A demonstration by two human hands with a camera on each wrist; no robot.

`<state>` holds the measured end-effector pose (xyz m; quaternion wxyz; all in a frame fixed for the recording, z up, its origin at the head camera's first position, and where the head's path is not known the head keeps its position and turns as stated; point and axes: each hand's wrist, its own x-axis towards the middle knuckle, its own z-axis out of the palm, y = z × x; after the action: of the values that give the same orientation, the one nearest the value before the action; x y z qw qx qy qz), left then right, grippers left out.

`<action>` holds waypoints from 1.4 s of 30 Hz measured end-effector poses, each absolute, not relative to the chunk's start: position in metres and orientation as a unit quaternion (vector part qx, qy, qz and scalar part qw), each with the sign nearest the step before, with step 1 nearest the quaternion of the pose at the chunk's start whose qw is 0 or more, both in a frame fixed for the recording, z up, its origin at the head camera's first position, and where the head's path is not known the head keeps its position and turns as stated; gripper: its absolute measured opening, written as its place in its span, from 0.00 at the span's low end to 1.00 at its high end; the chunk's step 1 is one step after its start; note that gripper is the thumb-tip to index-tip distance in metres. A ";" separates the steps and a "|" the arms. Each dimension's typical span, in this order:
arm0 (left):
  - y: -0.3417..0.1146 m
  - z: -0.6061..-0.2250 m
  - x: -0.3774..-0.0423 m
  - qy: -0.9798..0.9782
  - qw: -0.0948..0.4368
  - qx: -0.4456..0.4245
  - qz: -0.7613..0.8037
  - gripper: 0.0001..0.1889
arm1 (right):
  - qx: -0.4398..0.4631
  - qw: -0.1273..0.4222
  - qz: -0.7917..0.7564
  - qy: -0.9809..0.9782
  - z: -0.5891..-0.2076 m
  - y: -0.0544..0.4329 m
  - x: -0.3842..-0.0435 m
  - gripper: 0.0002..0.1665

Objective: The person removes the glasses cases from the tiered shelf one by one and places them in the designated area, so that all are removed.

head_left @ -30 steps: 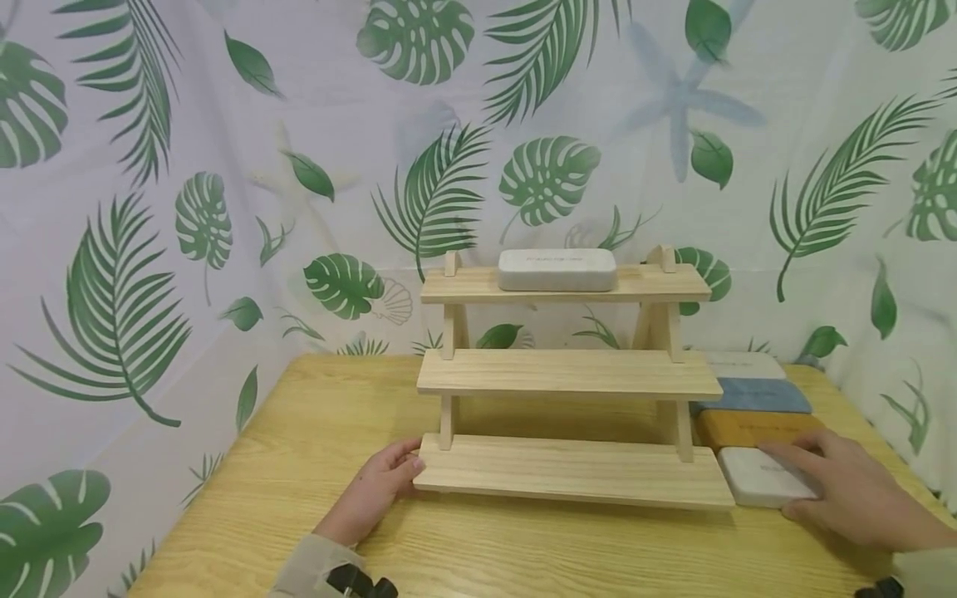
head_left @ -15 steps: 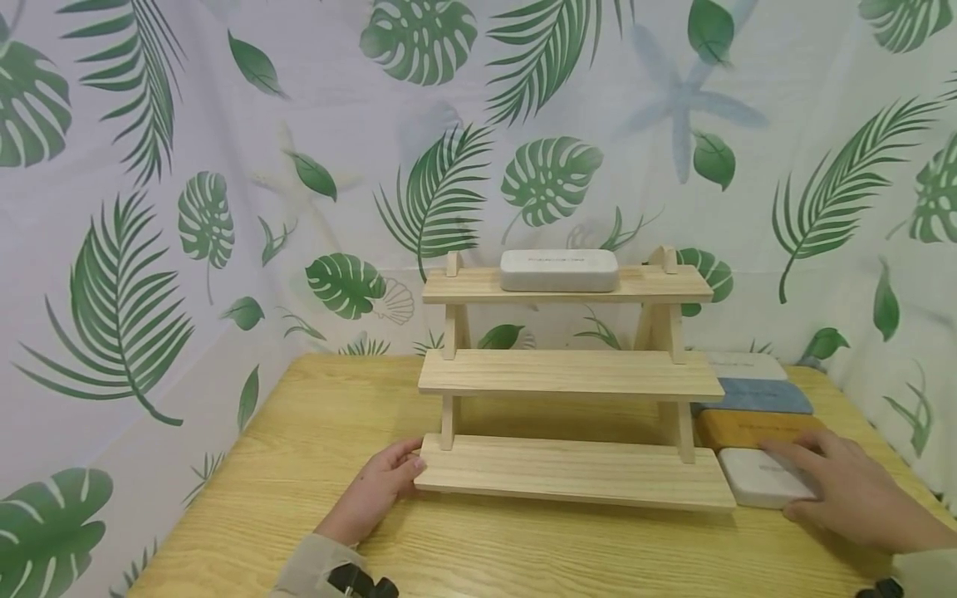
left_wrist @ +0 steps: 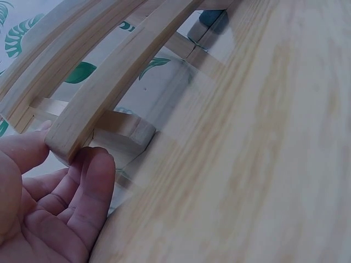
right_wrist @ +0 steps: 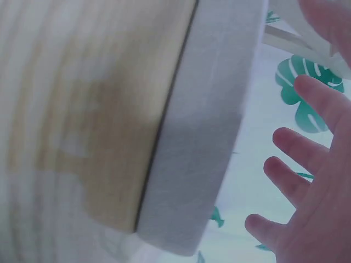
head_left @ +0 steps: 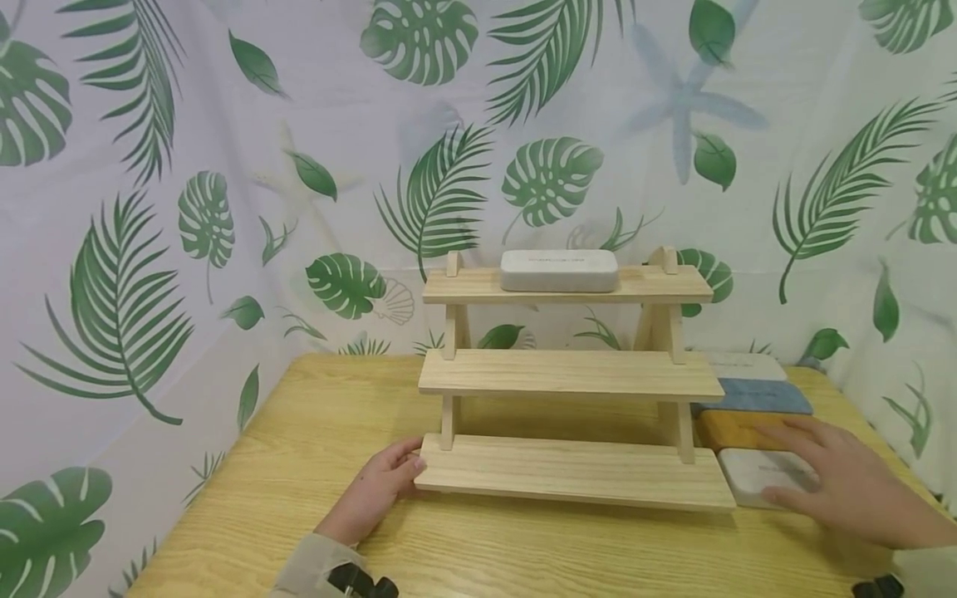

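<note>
A three-tier wooden display stand [head_left: 568, 374] stands on the table. My left hand [head_left: 380, 486] pinches the left end of its bottom shelf [left_wrist: 82, 126] between thumb and fingers. At the stand's right, my right hand [head_left: 845, 490] hovers over a white, rounded oblong case [head_left: 766, 475], its fingers spread and partly hiding it. In the right wrist view those fingers [right_wrist: 312, 148] are apart from the side of the white case [right_wrist: 200, 131]. Just behind lies an orange case [head_left: 736, 428], overlapped by the right fingertips in the head view. Another white case [head_left: 557, 271] sits on the top shelf.
Behind the orange case lie a blue case [head_left: 763, 396] and a further white case [head_left: 748, 365], in a row along the stand's right side. Leaf-printed cloth [head_left: 336, 208] hangs behind and beside the wooden table [head_left: 321, 415].
My right hand has let go of the near white case, its fingers lifting and spreading. The left hand and the stand stay where they were.
</note>
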<state>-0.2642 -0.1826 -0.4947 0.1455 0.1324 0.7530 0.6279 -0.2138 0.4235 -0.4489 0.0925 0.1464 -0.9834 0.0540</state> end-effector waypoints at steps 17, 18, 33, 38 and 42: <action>-0.181 -0.492 -0.263 0.748 0.142 0.132 0.635 0.34 | 0.198 0.160 0.110 -0.961 -0.416 0.397 -0.209 0.54; -0.181 -0.492 -0.263 0.748 0.143 0.132 0.635 0.34 | 0.205 0.166 0.113 -0.958 -0.414 0.395 -0.210 0.54; -0.180 -0.490 -0.263 0.742 0.147 0.129 0.641 0.34 | 0.251 0.204 0.143 -0.935 -0.385 0.365 -0.215 0.53; -0.180 -0.491 -0.264 0.741 0.147 0.130 0.643 0.34 | 0.259 0.213 0.147 -0.931 -0.373 0.351 -0.217 0.55; -0.180 -0.493 -0.264 0.740 0.144 0.131 0.644 0.34 | 0.267 0.210 0.148 -0.929 -0.362 0.338 -0.219 0.57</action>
<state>-0.2636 -0.1802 -0.4929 0.1439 0.1314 0.7401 0.6436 -0.2189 0.3380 -0.3618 0.2099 0.2670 -0.9288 0.1483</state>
